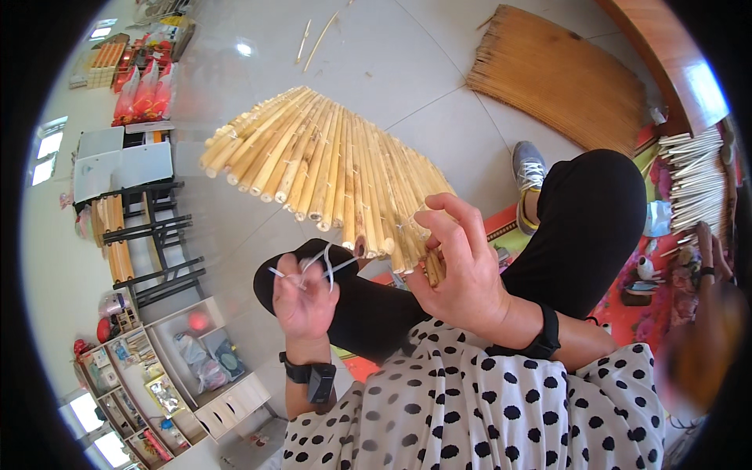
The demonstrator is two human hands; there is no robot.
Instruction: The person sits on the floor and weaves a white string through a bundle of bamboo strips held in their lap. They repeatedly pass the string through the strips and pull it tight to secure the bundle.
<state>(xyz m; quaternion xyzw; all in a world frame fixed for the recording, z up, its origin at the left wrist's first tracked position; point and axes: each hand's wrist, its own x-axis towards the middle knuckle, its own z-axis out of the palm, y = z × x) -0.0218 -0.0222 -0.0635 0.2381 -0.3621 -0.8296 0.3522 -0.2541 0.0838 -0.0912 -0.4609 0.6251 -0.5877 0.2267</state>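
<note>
A mat of pale yellow reed stalks (317, 160), laid side by side and tied with thin thread, stretches away from me above my lap. My right hand (466, 270) grips its near right end, with the fingers curled around the last stalks. My left hand (305, 301) is held up beside the mat's near edge, its fingers pinched on a white string (329, 265). The string loops and crosses between that hand and the stalk ends. Part of the left fingers is blurred.
A brown woven mat (560, 78) lies on the tiled floor. Loose pale sticks (693, 184) are piled at the right, beside another person's hand (707, 247). Reed scraps (317, 43) lie on the floor ahead. Shelves (211, 368) and folded black-framed furniture (157, 235) stand at the left.
</note>
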